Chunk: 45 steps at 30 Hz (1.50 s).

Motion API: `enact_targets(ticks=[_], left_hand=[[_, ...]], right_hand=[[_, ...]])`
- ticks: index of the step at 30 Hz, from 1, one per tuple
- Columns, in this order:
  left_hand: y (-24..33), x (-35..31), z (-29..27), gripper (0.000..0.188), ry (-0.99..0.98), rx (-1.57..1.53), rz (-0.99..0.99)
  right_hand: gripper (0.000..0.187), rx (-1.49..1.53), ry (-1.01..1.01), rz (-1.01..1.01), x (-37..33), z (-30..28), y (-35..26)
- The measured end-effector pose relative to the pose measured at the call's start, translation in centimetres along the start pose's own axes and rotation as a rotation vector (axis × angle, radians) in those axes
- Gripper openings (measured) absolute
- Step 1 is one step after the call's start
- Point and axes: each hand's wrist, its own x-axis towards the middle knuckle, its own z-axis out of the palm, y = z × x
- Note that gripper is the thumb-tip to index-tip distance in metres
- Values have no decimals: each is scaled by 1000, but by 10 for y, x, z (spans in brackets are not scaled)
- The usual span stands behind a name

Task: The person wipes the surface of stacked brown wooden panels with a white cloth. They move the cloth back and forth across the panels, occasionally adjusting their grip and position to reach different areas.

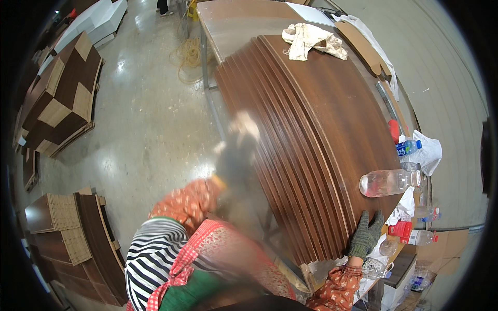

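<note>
A stack of dark brown wooden panels (332,109) lies on the table, their long edges stepped toward my left. On the near right corner of the top panel rests my right hand (366,234) in a grey-green glove, fingers stretched out and apart. My left hand (237,150), in a dark glove, is beside the stepped edges and smeared by motion. Something pale shows at its fingertips, but the blur hides whether it is fingers or cloth. A large clear bottle (386,183) with a little pinkish liquid lies on the panel beyond my right hand.
A stained white cloth (314,40) lies on the panels' far end. Several bottles, including a red-labelled one (402,229), crowd the right side near a cardboard strip (360,46). More panel stacks (65,96) stand on the left; a coiled hose (188,59) lies on the floor.
</note>
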Motion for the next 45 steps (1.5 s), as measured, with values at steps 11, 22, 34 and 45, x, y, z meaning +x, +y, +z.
enact_targets(ticks=[11,22,34,45], left_hand=[[61,-20,-16,56,61,-730,-561],[-29,12,-7,58,-84,-90,-192],[66,-47,-52,48,-172,-90,120],[-155,112,6,60,-83,274,-121]], right_hand=[[63,8,-20,-13,0,-3,0],[61,60,9,13,1,1,1],[60,98,-2,6,4,3,4],[58,74,16,68,1,1,-6]])
